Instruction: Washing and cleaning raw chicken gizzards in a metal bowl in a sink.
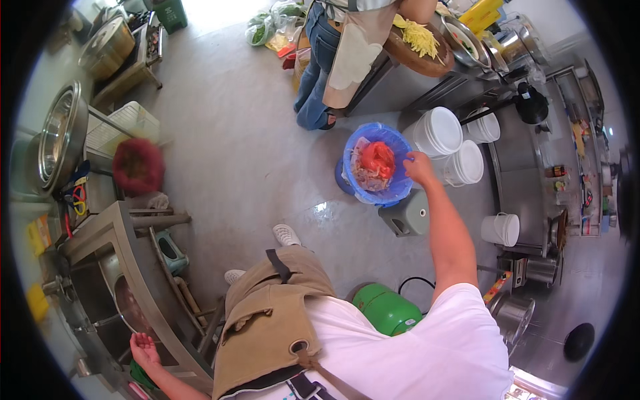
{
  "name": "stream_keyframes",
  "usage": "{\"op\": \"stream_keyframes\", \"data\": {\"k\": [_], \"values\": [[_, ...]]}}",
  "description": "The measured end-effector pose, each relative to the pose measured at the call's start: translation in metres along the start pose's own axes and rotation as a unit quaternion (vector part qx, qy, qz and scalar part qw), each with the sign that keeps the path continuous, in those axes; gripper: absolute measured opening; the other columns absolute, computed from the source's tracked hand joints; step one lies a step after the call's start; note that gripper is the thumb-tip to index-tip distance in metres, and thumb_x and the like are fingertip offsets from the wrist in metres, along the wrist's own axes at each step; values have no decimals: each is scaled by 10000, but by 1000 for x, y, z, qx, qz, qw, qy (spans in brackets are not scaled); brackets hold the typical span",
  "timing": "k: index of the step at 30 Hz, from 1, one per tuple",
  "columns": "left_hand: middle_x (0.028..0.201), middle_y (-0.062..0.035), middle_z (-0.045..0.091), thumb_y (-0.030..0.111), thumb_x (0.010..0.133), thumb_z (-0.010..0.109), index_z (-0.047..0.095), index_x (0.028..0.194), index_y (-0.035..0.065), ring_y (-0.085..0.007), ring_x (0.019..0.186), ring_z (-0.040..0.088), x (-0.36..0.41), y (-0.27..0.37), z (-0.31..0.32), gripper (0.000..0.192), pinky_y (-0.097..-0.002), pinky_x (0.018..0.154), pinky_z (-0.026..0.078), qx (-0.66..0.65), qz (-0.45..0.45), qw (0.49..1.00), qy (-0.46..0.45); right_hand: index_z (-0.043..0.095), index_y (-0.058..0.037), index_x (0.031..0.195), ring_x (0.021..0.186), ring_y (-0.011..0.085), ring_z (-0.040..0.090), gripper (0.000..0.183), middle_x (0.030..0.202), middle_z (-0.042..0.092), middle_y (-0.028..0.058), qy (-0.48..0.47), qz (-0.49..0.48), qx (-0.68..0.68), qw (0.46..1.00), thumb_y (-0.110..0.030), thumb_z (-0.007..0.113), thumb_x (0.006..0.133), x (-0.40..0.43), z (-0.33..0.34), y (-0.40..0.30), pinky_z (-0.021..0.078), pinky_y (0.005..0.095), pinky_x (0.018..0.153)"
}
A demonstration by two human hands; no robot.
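Observation:
My right hand (417,168) is at the right rim of a blue trash bin (403,187) with a blue plastic liner; whether the fingers pinch the liner I cannot tell. Inside the bin lie a red plastic bag (378,159) and scraps. My left hand (145,350) is palm up with fingers apart beside the metal sink frame (131,260) at lower left, holding nothing visible. Below it is a green item (141,376). In the sink a metal basin (107,272) shows.
A co-worker (320,55) stands at the counter beside a round wooden cutting board (446,67) with yellow shreds. Lidded white buckets (445,131) stand right of the bin, a gray plastic stool (407,215) below it. A green gas cylinder (385,307) is near me.

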State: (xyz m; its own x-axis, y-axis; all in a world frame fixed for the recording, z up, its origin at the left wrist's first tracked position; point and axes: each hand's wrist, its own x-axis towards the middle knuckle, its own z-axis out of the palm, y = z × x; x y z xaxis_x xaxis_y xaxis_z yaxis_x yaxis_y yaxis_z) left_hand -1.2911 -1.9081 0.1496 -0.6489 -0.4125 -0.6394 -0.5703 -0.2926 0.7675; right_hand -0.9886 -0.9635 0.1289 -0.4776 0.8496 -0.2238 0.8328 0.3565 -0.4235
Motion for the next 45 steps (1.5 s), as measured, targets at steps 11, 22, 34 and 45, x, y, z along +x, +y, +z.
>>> {"op": "stream_keyframes", "data": {"k": [11,22,34,45], "values": [[906,-112,672,192,917,637,628,1056,37,-235,791,661,-78,-29,6,208,-381,715,555,-88,49,992,79,623,16,757,506,165,603,199,607,619,83,-338,-83,41,937,-96,592,919,-21,160,-103,481,322,427],[1036,-146,695,534,957,532,573,1220,-55,-250,894,659,77,-88,-66,647,-380,775,513,-112,7,987,114,615,6,705,512,135,572,423,588,610,65,-515,-421,-167,728,-317,581,975,-309,255,-536,463,309,491],[1329,-264,518,345,710,778,468,1405,110,-387,1279,492,182,-196,-24,797,-442,1037,427,83,-16,934,348,540,-15,1321,1090,370,617,552,1198,620,247,-562,-684,-273,376,-276,689,858,-519,567,-701,501,426,915],[1391,-272,474,398,614,848,612,1268,117,-429,1284,475,253,-157,-74,750,-456,1021,430,-14,-29,984,173,580,-47,1230,1180,465,531,560,1291,532,316,-737,-464,-350,345,-464,640,860,-567,778,-711,454,468,994]]}}
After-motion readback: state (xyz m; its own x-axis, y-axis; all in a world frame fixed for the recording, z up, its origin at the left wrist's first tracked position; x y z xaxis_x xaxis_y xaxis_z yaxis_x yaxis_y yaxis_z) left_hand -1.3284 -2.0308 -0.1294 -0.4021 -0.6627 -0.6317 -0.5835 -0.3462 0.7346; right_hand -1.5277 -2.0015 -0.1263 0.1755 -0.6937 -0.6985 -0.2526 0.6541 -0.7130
